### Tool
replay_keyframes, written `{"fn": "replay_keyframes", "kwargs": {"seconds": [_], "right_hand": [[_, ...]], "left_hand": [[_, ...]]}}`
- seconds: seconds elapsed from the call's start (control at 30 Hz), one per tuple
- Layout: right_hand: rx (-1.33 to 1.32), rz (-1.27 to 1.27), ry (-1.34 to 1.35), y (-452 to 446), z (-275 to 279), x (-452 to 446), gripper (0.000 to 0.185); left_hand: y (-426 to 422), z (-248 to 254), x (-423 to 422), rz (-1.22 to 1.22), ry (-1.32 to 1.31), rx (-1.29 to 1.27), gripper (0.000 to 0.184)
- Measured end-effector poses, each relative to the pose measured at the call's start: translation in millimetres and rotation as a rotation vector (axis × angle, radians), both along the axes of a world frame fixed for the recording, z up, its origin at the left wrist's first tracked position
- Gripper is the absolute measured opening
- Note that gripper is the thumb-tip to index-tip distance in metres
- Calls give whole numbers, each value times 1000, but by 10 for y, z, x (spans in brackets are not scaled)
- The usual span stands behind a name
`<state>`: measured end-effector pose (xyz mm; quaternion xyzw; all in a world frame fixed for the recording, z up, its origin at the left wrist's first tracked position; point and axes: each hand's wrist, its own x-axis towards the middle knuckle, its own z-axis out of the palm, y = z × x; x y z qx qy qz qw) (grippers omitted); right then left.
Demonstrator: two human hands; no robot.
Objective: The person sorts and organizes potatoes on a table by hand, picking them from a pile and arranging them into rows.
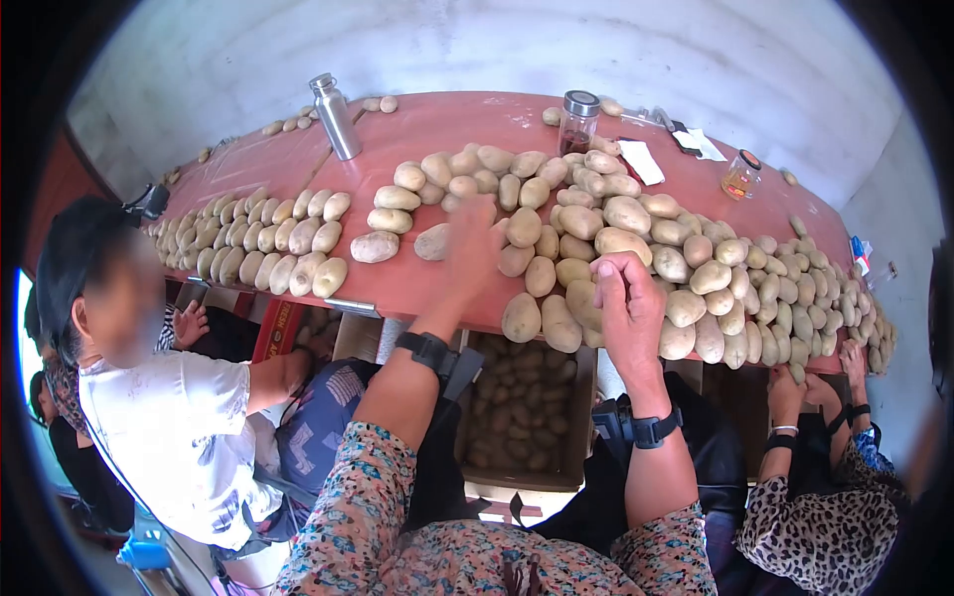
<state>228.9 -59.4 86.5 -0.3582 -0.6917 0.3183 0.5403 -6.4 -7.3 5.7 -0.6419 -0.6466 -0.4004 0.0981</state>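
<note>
Potatoes [628, 215] lie heaped over the table in front of me. My left hand [473, 238] is over the table, smeared by motion, beside a single potato [432, 242] to its left. Its fingers are too blurred to read. My right hand [633, 303] is raised at the near edge of the heap, with its fingers curled in and no potato showing in them. A pale potato [584, 303] lies just left of it, and another potato [623, 244] sits beyond its fingertips. Below the table edge, between my arms, stands a bin [586, 417] of potatoes.
Potatoes in rows [283, 238] cover the table's left part, near a seated person [169, 397]. A steel bottle [336, 117], a glass jar with a lid [578, 124] and a small jar [741, 176] stand farther back. At right, another person's hands [785, 397] are at the table edge.
</note>
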Motion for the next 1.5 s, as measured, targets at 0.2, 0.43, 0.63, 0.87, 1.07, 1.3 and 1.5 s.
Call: {"fn": "replay_keyframes", "kwargs": {"seconds": [0.2,0.43,0.63,0.87,1.07,1.3,1.5], "right_hand": [[-4,45,32,-11,-44,-64,11],[26,42,-24,7,-49,-62,9],[27,45,5,11,-54,-27,8],[43,33,-49,-15,-41,2,8],[83,28,-58,-7,-66,-9,7],[82,3,-51,7,-43,6,7],[31,-8,-24,35,-59,22,7]], "left_hand": [[-189,-163,-551,373,81,-452,54],[-216,-32,-449,345,20,-609,56],[-466,110,-198,-56,-332,-717,50],[-582,209,-31,-151,-649,-874,46],[-653,239,-189,-140,-488,-1129,34],[-706,70,-224,-212,1,-581,28],[-710,165,-221,-291,-228,-838,33]]}}
